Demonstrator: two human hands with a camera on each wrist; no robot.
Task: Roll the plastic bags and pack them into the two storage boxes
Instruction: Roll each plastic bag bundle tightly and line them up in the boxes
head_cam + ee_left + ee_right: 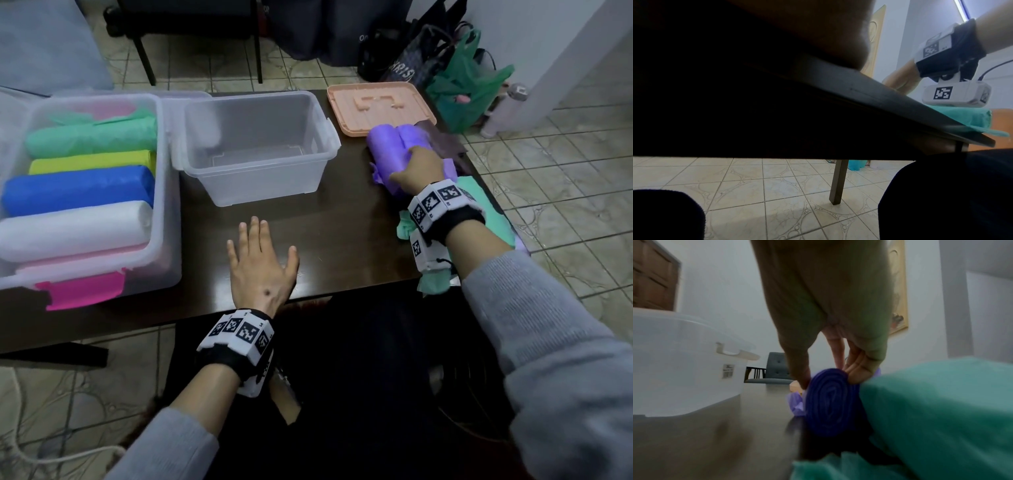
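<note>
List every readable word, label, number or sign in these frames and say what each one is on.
"KRIS": white letters on the dark patterned bag on the floor; any further letters are hidden.
"or": partial white letters on the black bag beside it, cut off.
Small white sticker on the clear plastic storage box: barcode and print too blurred to read.
Black-and-white square markers on the wristbands: patterns, no words.

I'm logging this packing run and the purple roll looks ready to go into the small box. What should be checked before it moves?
1. Right hand grips purple roll: ok.
2. Roll wound tight: ok at the end showing; a loose purple flap beside it.
3. Empty clear box open: ok.
4. Left hand flat on table, out of the path: ok.
5. Roll fits box: cannot tell.
</note>
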